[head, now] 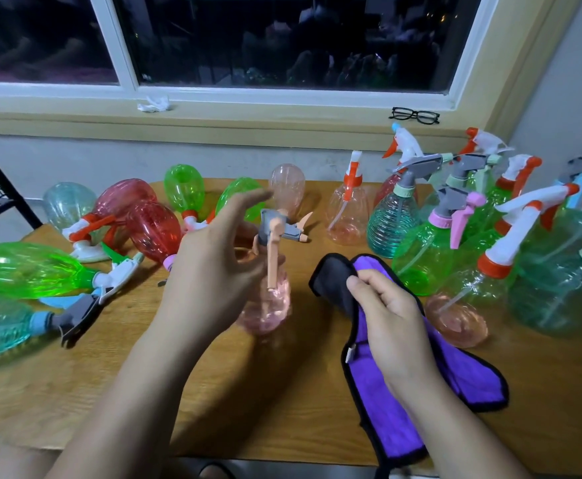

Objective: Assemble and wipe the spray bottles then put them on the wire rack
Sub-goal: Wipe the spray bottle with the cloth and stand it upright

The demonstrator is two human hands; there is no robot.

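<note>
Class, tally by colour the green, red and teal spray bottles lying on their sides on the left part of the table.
Green bottles: 3
Red bottles: 2
Teal bottles: 2
Total: 7

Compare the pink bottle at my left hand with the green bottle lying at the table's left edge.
The pink bottle stands upright; the green bottle lies on its side. The pink bottle's head is grey with a peach trigger; the green bottle's is white. The left hand grips the pink bottle's neck; no hand touches the green bottle. Both are see-through plastic with heads fitted.
</note>
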